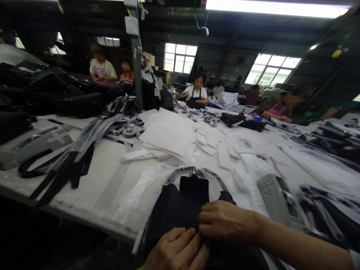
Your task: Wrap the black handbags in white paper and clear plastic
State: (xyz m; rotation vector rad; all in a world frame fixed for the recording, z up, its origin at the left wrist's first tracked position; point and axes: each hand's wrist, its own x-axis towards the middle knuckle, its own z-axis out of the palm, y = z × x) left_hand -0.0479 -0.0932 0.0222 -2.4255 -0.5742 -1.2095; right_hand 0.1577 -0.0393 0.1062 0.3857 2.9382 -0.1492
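At the 6 o'clock edge of the view, the left hand (pixel 177 249) and the right hand (pixel 223 222) meet fingertip to fingertip on a black, matte fabric handbag (pixel 171 210), which lies flat at the near edge of the white worktable (pixel 104 165). Both sets of fingers are curled and pinch the bag's cloth where the hands touch; the left hand lies palm-down on the lower part of the bag, the right comes in from 3 o'clock with its forearm stretched across the bag's corner. The bag's body is smooth and dull, with a squarish black flap (pixel 194 189) at its top, and a curved handle wrapped in glossy clear plastic (pixel 180 173) arches over it, joined at 12 o'clock by a small metal clasp (pixel 193 171). At 3 o'clock, just beside the bag, lies a grey moulded plastic form (pixel 274 198). Towards 10 o'clock a bundle of long black straps in shiny film (pixel 75 157) fans across the table. Further off at 12 o'clock lies a loose stack of thin white foam sheets (pixel 168 135), with small white paper strips (pixel 223 155) scattered to its right. Beyond it sit grey tape rolls (pixel 129 132). At the far side, other workers (pixel 197 92) sit under bright windows (pixel 180 58).
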